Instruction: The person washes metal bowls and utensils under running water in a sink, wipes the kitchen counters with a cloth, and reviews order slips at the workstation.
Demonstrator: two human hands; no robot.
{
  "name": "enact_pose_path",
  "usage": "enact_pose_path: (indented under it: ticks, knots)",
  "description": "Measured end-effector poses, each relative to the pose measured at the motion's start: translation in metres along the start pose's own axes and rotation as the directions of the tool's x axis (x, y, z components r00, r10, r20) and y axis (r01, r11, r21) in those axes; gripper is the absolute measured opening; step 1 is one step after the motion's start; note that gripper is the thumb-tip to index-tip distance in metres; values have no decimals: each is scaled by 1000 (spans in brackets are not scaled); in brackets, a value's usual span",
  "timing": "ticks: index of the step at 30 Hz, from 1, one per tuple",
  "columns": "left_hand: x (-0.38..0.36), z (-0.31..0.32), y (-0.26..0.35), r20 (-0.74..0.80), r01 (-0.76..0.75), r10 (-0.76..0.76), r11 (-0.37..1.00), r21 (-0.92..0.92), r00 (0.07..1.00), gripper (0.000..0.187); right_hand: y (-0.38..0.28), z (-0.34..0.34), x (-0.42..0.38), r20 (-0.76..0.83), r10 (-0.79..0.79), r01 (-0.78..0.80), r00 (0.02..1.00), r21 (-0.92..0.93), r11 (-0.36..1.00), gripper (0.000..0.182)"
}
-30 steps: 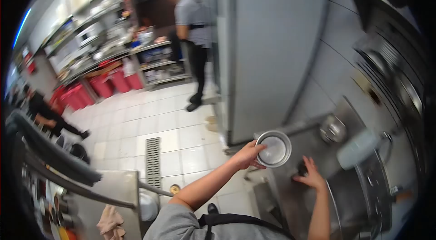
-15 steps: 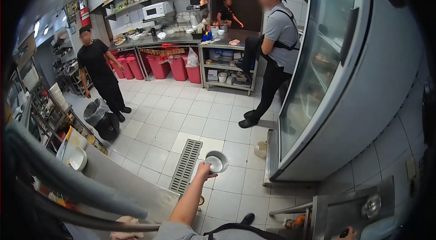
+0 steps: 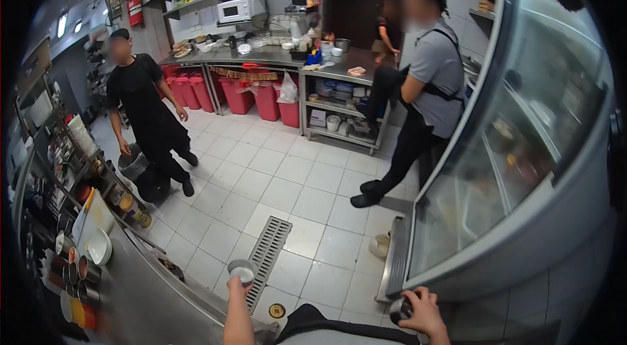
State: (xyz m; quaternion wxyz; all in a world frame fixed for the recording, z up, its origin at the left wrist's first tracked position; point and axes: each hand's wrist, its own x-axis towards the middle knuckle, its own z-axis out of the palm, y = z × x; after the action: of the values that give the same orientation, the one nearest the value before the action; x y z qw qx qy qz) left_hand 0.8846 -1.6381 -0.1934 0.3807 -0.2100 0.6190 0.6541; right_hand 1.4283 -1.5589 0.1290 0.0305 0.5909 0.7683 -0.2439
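Observation:
In the head view, a small round metal bowl [image 3: 242,272] is in my left hand [image 3: 239,285], held out low over the floor near the steel counter edge. My fingers close on its near side, and something pale shows inside it. My right hand [image 3: 426,313] curls around a dark, round object with a shiny metal rim [image 3: 400,310], whose exact kind I cannot make out. This hand is beside the lower corner of the glass-door fridge [image 3: 483,175].
A floor drain grate [image 3: 270,250] lies ahead. At left, a steel counter [image 3: 140,273] carries a white bowl [image 3: 100,246] and several containers. One person [image 3: 147,103] stands by a black bin [image 3: 153,178]; another [image 3: 428,83] leans near the fridge. A third person is behind the far counter.
My view has turned to the right. My left hand with the metal bowl now appears lower and farther left. My right hand has risen into fuller view. The person in black has stepped closer.

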Motion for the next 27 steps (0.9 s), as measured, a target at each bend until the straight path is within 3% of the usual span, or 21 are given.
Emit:
enact_pose_path:
  ticks: [2,5,6,9,10,15,19,21,24,25,27]
  knots:
    - [9,-25,14,19,45,-44,994,-96,999,47,-27,3,71,17,-35,34,999,38,999,75]
    - [44,-43,31,-354,64,-105,990,-125,929,40,-38,20,168,-59,-207,207,977,-5,978,77]
    - [57,-45,38,-481,28,-95,989,-144,872,39,-57,8,187,-35,-140,141,990,42,989,78]
    - [96,-30,59,-485,176,-223,974,-141,845,40,-59,17,252,-62,-16,17,998,22,1000,79]
    - [102,-9,68,-471,156,-184,983,-99,863,41,-57,21,269,-71,47,-43,996,55,998,79]
    - [156,116,124,-97,102,-99,994,33,990,41,-27,46,325,18,339,-338,941,-5,941,83]
    - [186,229,176,100,95,-104,992,88,990,38,-2,57,369,193,547,-542,815,-80,836,89]
    - [214,270,195,144,116,-136,983,144,980,37,-2,52,399,312,618,-611,722,-132,780,91]
    - [232,302,206,121,106,-128,978,179,984,37,5,65,470,336,582,-564,740,-160,810,92]
    - [235,314,211,108,89,-109,980,176,988,37,-13,55,504,386,608,-594,694,-171,786,89]
    - [254,309,211,10,167,-172,970,177,985,39,-55,29,564,398,555,-552,730,-135,823,87]
